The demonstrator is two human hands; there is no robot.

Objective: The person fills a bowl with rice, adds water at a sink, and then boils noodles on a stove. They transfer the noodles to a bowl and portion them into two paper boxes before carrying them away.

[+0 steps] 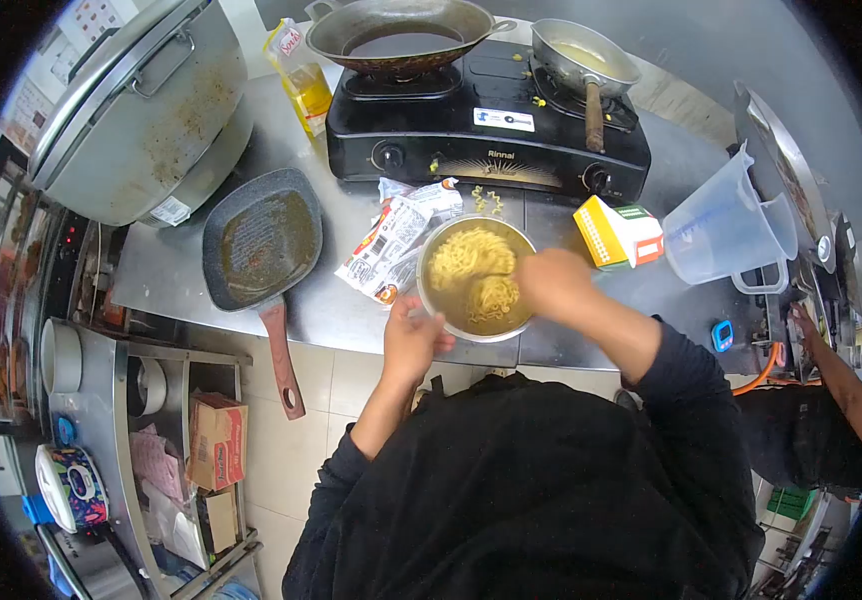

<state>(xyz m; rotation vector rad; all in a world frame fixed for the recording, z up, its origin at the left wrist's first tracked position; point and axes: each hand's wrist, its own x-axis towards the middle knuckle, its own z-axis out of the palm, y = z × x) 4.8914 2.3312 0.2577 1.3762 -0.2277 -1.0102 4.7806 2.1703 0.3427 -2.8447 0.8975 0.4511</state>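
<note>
A round metal bowl (428, 301) with yellow noodles (471, 258) in cloudy liquid stands at the counter's front edge. My left hand (411, 343) grips the bowl's near left side, its fingers curled against the wall. Over the bowl's right rim, my right hand (554, 284) is closed and slightly blurred. A thin dark shape runs from it into the noodles, but I cannot make out what it is. Torn noodle packets (391, 245) lie just left of the bowl. Some loose noodle bits (489, 200) rest behind it.
A black gas stove (491, 150) carries a wok (401, 40) and a small pan (586, 60). Left are a square grill pan (263, 235), an oil pouch (301, 80) and a large pot (171, 120). Right are a carton (616, 232), a plastic jug (716, 225) and another person's arm (836, 370).
</note>
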